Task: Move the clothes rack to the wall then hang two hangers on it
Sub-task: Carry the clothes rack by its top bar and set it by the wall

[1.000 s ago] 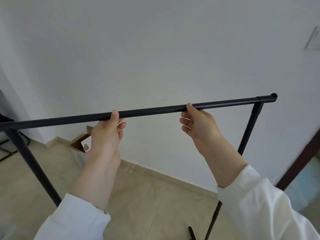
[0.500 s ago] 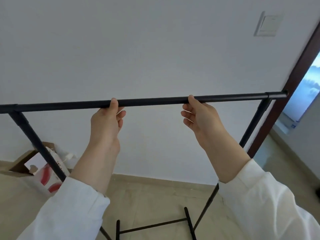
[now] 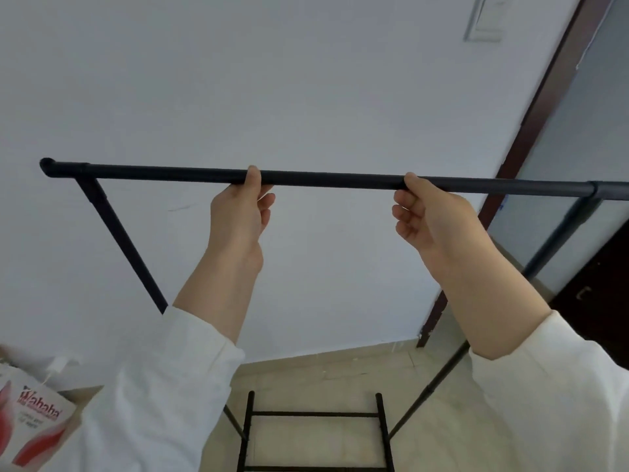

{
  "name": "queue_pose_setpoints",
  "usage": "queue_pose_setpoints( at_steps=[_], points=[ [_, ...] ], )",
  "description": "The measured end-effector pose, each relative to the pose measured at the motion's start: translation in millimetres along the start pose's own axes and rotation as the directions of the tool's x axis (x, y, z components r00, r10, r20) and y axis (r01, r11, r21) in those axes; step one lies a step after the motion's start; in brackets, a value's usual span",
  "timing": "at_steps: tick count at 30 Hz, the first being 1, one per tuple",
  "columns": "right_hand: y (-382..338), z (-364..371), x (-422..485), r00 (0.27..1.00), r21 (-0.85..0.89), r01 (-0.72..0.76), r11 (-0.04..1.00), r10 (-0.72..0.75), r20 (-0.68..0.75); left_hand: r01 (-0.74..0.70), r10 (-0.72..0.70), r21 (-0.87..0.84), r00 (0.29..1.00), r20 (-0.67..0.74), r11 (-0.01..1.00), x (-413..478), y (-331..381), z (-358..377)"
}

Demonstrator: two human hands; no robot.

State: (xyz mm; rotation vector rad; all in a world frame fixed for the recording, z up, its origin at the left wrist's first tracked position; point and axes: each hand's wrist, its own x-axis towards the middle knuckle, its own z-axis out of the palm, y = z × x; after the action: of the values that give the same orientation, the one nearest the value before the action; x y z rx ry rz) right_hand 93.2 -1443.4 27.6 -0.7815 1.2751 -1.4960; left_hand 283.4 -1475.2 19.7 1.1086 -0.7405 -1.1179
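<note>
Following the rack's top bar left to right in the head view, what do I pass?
Capped bar end → left upright joint → left hand → bare middle of the top bar → right hand → right upright joint.

Soft, even daylight, moderately bright; no hard highlights. The plain white wall point(image 3: 306, 80) reads grey-blue, shading darker toward the upper left and lower left corners. Brightest area is the pale frosted glass panel point(image 3: 578, 137) at far right, the likely light source. Shadows faint: a weak one under the left hand point(image 3: 240, 212) on its wrist, another in the curled palm of the right hand point(image 3: 425, 216). The thin black metal rack bar point(image 3: 323, 178) shows a dull sheen along its top, no glare. Wide-angle bending: the dark brown door frame point(image 3: 531, 131) leans strongly. Slight softness overall; the red-and-white printed carton point(image 3: 37, 424) at near left is blurred, as are the white sleeves' edges.
</note>
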Motion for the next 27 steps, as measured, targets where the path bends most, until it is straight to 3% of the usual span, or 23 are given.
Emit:
queue_pose_setpoints(
  at_steps=[8,20,27],
  points=[
    [12.8,6.0,25.6,0.985,0.075,0.020,0.997,-0.007,-0.175,0.079,-0.082,0.029,0.986,0.145,0.996,56.8,-13.7,21.8],
    [31.5,9.0,41.6,0.977,0.115,0.117,0.987,-0.093,-0.193,0.165,-0.158,0.003,0.941,0.300,0.986,92.8,-27.8,36.2],
    [30.0,6.4,47.7,0.970,0.050,0.112,0.992,-0.098,-0.221,0.079,-0.105,0.096,0.945,0.310,0.992,99.6,-32.2,37.0]
  ],
)
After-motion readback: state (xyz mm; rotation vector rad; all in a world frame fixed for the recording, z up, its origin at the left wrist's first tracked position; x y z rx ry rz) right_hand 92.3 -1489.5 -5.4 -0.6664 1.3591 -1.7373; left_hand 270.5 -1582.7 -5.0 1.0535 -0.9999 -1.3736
